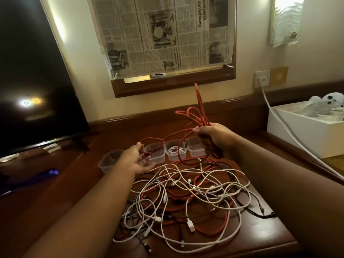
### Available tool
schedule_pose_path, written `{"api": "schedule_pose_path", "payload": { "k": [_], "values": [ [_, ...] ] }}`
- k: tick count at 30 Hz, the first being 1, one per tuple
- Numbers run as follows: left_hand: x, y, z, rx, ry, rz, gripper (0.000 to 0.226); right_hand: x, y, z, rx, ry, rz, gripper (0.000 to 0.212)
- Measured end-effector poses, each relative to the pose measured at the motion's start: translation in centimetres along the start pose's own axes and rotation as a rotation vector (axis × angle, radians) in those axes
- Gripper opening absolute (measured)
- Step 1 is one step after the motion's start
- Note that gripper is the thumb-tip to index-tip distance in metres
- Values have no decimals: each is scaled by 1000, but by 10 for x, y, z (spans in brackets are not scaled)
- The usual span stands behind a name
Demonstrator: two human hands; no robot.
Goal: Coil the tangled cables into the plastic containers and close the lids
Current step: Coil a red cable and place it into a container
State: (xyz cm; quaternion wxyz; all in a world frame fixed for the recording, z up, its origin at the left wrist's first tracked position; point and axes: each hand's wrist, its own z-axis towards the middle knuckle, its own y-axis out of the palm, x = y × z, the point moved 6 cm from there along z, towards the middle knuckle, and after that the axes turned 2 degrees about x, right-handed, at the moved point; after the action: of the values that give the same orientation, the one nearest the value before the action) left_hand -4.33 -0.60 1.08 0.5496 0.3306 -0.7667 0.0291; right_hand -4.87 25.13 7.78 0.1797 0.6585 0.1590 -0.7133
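My right hand [214, 135] grips a bundle of red cable [197, 116] whose loops rise above the fist and hang below it. One strand of that red cable runs left to my left hand [136, 159], whose fingers are loosely curled around it, palm up. A tangle of white, red and black cables [188, 198] lies on the wooden table [260, 237] in front of me. Behind it stand several clear plastic containers: one [109, 161] partly behind my left hand, one [155, 151] empty, one [175, 150] holding a coiled white cable, one [196, 148] behind my right hand.
A dark TV screen [35, 81] stands at the left. A white box [305, 127] sits at the right, with a white power cord [284, 127] running from a wall socket [262, 78] across it. A newspaper-covered frame [163, 36] hangs on the wall.
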Motion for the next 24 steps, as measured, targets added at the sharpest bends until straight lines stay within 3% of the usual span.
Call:
{"api": "schedule_pose_path", "payload": {
  "k": [7,11,14,19,24],
  "values": [
    [13,4,-5,-56,153,-522,18,17,-10,0,161,112,-79,18],
    [34,9,-31,-258,232,-745,14,28,-18,-2,312,187,-245,16],
    [39,15,-51,-376,262,-598,16,34,-24,1,362,174,-215,17],
    [47,15,-70,-557,377,-133,16,30,-40,3,441,73,282,25],
    [40,16,-65,-350,370,18,29,13,-32,-8,410,-7,329,26]
  ]
}}
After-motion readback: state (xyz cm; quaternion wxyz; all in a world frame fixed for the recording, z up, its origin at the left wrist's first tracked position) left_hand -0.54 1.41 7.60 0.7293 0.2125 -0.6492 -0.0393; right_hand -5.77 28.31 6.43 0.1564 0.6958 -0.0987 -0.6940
